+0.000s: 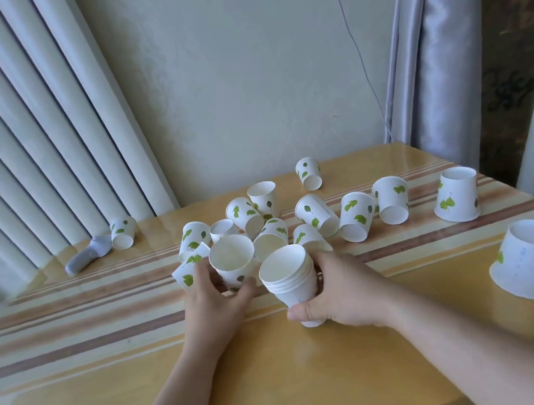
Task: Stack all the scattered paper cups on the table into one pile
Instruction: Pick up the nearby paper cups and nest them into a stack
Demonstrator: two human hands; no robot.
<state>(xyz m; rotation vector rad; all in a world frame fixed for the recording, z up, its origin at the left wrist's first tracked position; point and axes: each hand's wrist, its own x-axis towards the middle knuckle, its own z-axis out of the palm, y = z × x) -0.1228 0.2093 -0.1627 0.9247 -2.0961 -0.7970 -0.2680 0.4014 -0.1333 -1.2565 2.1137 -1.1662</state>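
Near the middle of the desk (320, 385): we are partway through the stacking, with a short pile of nested cups (289, 280) already started and one more cup about to join it.
Step in hand: we judge this to be the pick-up of the next single cup (232, 259), which stands mouth up just left of the pile.
Next move: lift that cup, line its base over the pile's open mouth, and drop it in straight.
Right hand (340, 286): curled round the pile, thumb across the lower wall, fingers behind.
Left hand (212, 297): half closed on the single cup, fingers wrapping its lower part.
Loose cups (352, 217): many lie tipped or upside down behind the hands and out to the right.
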